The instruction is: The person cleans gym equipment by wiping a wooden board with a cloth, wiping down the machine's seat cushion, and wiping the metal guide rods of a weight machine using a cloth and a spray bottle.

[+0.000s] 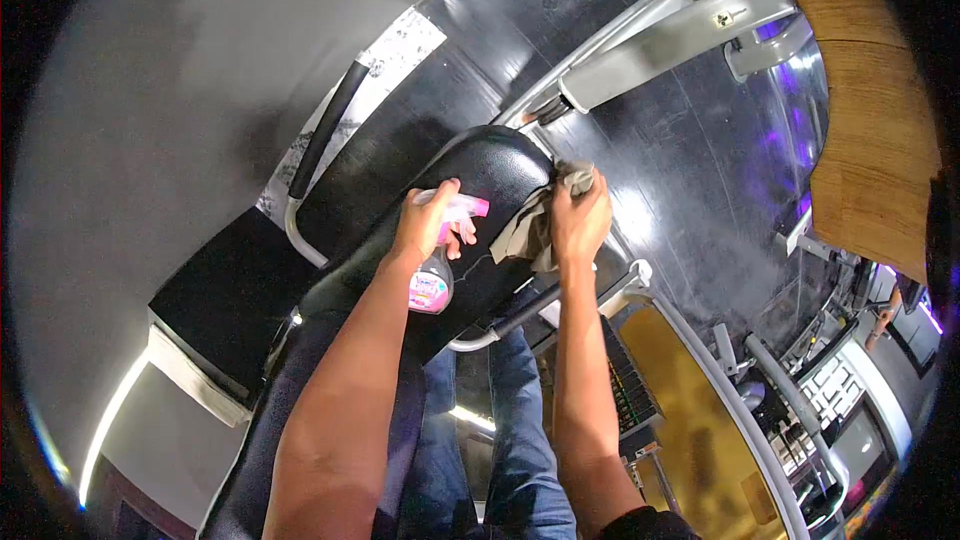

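Note:
My left hand [428,225] is wrapped round the neck of a spray bottle [430,285] with a pink and white trigger head and a pink label. The bottle is held over a black padded backrest [490,165], its nozzle pointing right across the pad. My right hand [582,220] grips a crumpled beige-grey cloth [525,235] at the pad's right edge. Part of the cloth hangs down against the black padding, and a bunched end sticks out above my fingers.
A grey metal machine frame [670,50] runs beyond the pad to the upper right. Handles with black grips [330,130] stand left of and below the pad. A wooden panel [875,110] is at the right, a weight stack [630,380] lower right, a grey wall [180,90] at left.

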The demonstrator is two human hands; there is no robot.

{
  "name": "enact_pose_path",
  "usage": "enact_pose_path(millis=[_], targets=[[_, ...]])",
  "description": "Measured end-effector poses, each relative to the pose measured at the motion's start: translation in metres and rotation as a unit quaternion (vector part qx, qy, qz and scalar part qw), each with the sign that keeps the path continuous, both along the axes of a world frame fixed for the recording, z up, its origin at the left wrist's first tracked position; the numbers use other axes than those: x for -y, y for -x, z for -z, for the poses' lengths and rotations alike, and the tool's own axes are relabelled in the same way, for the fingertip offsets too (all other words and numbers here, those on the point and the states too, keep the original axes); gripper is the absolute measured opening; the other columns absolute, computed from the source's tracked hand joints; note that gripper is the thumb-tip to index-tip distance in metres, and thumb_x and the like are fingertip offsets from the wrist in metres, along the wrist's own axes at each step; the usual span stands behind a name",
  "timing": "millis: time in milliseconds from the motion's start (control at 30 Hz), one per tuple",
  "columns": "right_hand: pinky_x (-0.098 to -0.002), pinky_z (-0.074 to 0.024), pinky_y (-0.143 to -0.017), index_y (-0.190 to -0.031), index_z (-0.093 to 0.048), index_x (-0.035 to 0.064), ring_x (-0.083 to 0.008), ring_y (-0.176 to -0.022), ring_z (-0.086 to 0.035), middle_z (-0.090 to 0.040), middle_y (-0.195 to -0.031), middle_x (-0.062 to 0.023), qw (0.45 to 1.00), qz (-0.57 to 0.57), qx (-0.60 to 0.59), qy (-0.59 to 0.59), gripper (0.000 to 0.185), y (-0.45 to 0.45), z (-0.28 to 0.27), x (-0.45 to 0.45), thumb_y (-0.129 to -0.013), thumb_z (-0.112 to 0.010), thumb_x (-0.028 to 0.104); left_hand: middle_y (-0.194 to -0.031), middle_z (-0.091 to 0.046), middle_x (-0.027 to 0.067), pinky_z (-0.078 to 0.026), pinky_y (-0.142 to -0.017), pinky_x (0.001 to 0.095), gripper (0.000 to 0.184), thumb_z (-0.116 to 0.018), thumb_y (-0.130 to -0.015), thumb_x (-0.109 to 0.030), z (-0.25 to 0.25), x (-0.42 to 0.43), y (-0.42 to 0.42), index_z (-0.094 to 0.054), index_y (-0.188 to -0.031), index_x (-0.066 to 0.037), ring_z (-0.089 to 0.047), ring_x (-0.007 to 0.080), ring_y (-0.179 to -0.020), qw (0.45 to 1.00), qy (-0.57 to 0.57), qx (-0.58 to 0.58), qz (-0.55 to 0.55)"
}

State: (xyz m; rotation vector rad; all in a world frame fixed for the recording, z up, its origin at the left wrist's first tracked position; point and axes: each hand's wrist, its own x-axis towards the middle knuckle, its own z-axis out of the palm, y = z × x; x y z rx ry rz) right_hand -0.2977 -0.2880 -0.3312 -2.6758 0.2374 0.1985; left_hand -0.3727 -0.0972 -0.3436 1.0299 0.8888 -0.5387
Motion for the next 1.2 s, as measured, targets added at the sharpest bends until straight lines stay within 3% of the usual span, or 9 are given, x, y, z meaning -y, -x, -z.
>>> enact_pose_path(millis=[67, 100, 333, 367, 467, 633, 733, 900, 1200], targets=[[-0.0451, -0.0427, -0.097, -0.122, -0.056, 0.0007, -0.0398, -0.111, -0.056, -0.061, -0.118, -0.0209, 0.983, 0.037, -0.181, 0.017, 0.048, -0.019, 0.001, 0.008, -0.082, -0.064, 0.026, -0.064, -0.064, 0.0184, -0.045, -0.031, 0.0353, 0.058, -0.051, -0.091, -0.046, 0.002, 0.001, 0.001, -0.064, -0.082, 0.009, -0.058, 0.0258, -0.04, 1.0, 0.002, -0.005, -0.006], [-0.045, -0.0413, -0.1, -0.127, -0.055, 0.0018, -0.0401, -0.113, -0.056, -0.059, -0.124, -0.0225, 0.98, 0.018, -0.196, 0.01, 0.054, -0.019, 0.002, 0.015, -0.084, -0.063, 0.033, -0.064, -0.064, 0.0185, -0.045, -0.031, 0.0354, 0.058, -0.051, -0.091, -0.046, 0.002, 0.001, 0.001, -0.064, -0.081, 0.009, -0.057, 0.0258, -0.039, 1.0, 0.003, -0.01, -0.011], [-0.0461, -0.0413, -0.098, -0.125, -0.054, -0.0023, -0.0411, -0.111, -0.056, -0.061, -0.119, -0.0236, 0.978, 0.09, -0.183, 0.031, 0.059, 0.017, -0.009, 0.038, -0.084, -0.066, 0.038, -0.063, -0.064, 0.0179, -0.043, -0.031, 0.0325, 0.054, -0.054, -0.093, -0.04, -0.005, -0.002, -0.001, -0.064, -0.078, 0.01, -0.062, 0.0245, -0.046, 1.0, 0.024, -0.008, -0.016], [-0.0463, -0.0446, -0.092, -0.119, -0.058, -0.002, -0.0417, -0.105, -0.059, -0.063, -0.112, -0.024, 0.993, 0.06, -0.094, 0.041, 0.051, 0.028, 0.0, 0.044, -0.085, -0.067, 0.035, -0.064, -0.064, 0.018, -0.043, -0.031, 0.0325, 0.054, -0.054, -0.093, -0.04, -0.004, -0.003, -0.001, -0.064, -0.077, 0.01, -0.062, 0.0245, -0.046, 1.0, 0.024, -0.006, -0.008], [-0.0465, -0.0468, -0.086, -0.11, -0.062, -0.0009, -0.0424, -0.097, -0.061, -0.064, -0.106, -0.023, 0.989, 0.063, -0.133, 0.027, 0.041, 0.015, -0.015, 0.035, -0.084, -0.066, 0.031, -0.064, -0.065, 0.0181, -0.043, -0.031, 0.0324, 0.054, -0.055, -0.094, -0.039, -0.003, -0.004, 0.001, -0.065, -0.077, 0.01, -0.063, 0.0245, -0.047, 1.0, 0.028, -0.002, -0.004], [-0.0478, -0.0463, -0.085, -0.103, -0.063, 0.0003, -0.0409, -0.096, -0.061, -0.063, -0.101, -0.0203, 0.996, -0.068, -0.049, -0.029, 0.031, -0.004, -0.003, 0.024, -0.074, -0.068, 0.008, -0.064, -0.064, 0.0181, -0.043, -0.031, 0.0325, 0.053, -0.056, -0.094, -0.038, -0.003, -0.003, 0.001, -0.065, -0.077, 0.011, -0.063, 0.0245, -0.048, 0.999, 0.034, 0.011, -0.011], [-0.0449, -0.0461, -0.087, -0.106, -0.062, 0.0022, -0.0374, -0.102, -0.057, -0.06, -0.104, -0.0174, 0.992, -0.118, 0.037, 0.007, 0.037, -0.007, -0.004, 0.004, -0.07, -0.069, 0.006, -0.064, -0.064, 0.0181, -0.043, -0.031, 0.0324, 0.053, -0.056, -0.094, -0.039, -0.004, -0.003, 0.001, -0.065, -0.078, 0.011, -0.063, 0.0246, -0.048, 1.0, 0.027, 0.003, -0.014], [-0.0424, -0.0476, -0.084, -0.107, -0.064, 0.0084, -0.033, -0.094, -0.054, -0.058, -0.103, -0.0092, 0.98, -0.191, 0.005, -0.053, 0.042, -0.01, -0.032, -0.005, -0.066, -0.068, -0.003, -0.062, -0.064, 0.0181, -0.044, -0.032, 0.0326, 0.053, -0.056, -0.094, -0.039, -0.004, -0.004, 0.002, -0.065, -0.078, 0.011, -0.061, 0.0242, -0.044, 1.0, 0.028, 0.013, 0.005], [-0.0387, -0.0503, -0.079, -0.104, -0.066, 0.0168, -0.0255, -0.098, -0.054, -0.057, -0.102, -0.0021, 0.901, -0.428, -0.064, -0.036, 0.049, 0.013, -0.027, 0.026, -0.057, -0.079, 0.009, -0.062, -0.063, 0.0186, -0.044, -0.032, 0.0323, 0.054, -0.056, -0.094, -0.04, -0.004, -0.003, 0.001, -0.064, -0.076, 0.01, -0.058, 0.0242, -0.041, 1.0, 0.017, -0.005, -0.002]])
